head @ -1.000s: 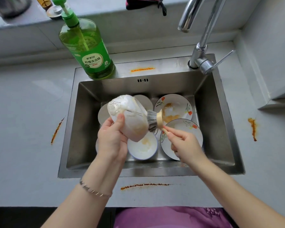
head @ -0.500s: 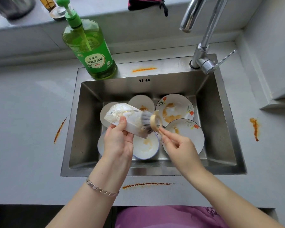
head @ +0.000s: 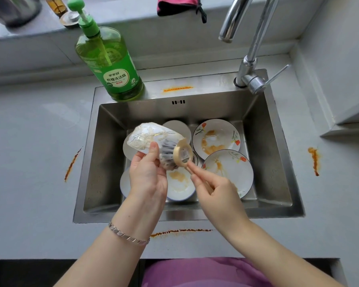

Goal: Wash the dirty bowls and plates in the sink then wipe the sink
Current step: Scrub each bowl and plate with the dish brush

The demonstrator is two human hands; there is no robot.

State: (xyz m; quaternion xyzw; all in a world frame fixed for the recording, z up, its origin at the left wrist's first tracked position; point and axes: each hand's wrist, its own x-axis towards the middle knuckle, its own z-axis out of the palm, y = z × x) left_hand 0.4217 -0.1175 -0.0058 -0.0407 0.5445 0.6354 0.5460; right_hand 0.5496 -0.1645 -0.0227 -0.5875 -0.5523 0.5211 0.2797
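Note:
Over the steel sink (head: pixel 91 162) my left hand (head: pixel 147 177) grips a crinkled clear plastic wrapper (head: pixel 147 135). The wrapper covers the dark bristles of a dish brush. The brush's tan round head (head: pixel 181 155), with a label on it, faces up. My right hand (head: pixel 216 191) pinches the brush just below the head. In the sink lie two flowered plates (head: pixel 216 137) (head: pixel 230 168) smeared with orange sauce, and a white bowl (head: pixel 179 187) with residue. More white dishes are partly hidden behind the wrapper.
A green dish-soap pump bottle (head: pixel 110 65) stands on the sink's back left corner, and the faucet (head: pixel 249 65) at the back right. Orange sauce streaks mark the back rim (head: pixel 177 89), the left counter (head: pixel 71 164), the front counter (head: pixel 180 232) and the right counter (head: pixel 314 160).
Both hands brought the wrapped brush lower over the dishes. The brush head has turned from edge-on to show its labelled face.

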